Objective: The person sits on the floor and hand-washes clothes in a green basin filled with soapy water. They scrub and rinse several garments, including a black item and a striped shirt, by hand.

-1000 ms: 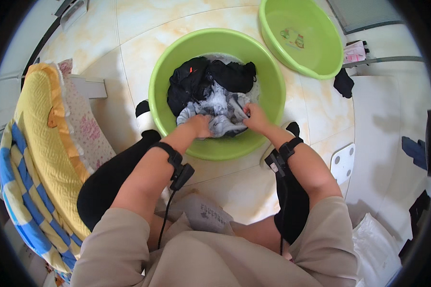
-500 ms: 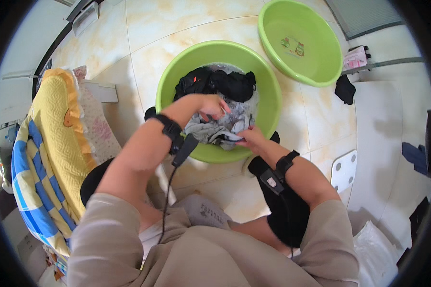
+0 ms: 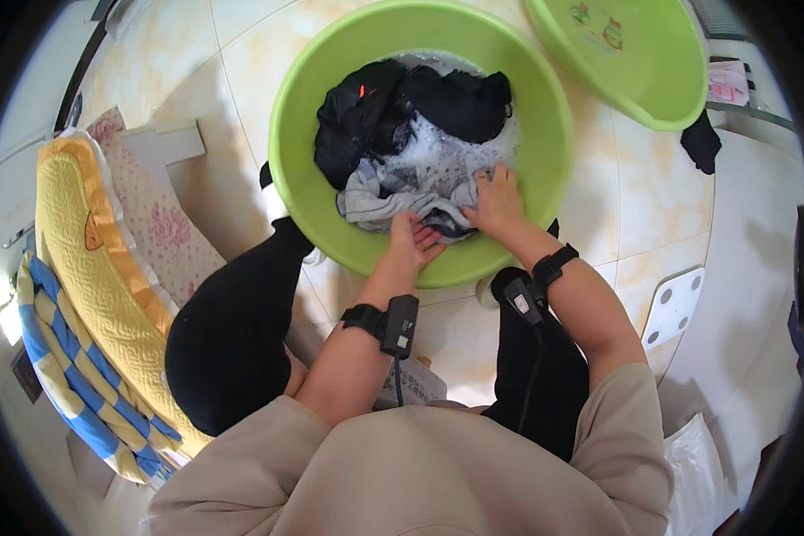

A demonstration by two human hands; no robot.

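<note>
Hands (image 3: 498,202) at grey cloth (image 3: 371,202), suds (image 3: 442,154), 2 green basins (image 3: 286,170)

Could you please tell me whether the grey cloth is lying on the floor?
No, the grey cloth lies inside the green basin, with the right hand on it.

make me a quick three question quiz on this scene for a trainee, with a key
1. True or false: inside the large round green plastic basin, the grey cloth garment lies lower in the view than the black cloth garments.
2. Where in the view is the white rectangular plate with round grey spots, relative to the basin?
a) upper left
b) lower right
c) directly above
3. Which of the hands is nearer the white foam?

Key: 1. True. 2. b. 3. The right hand.
</note>
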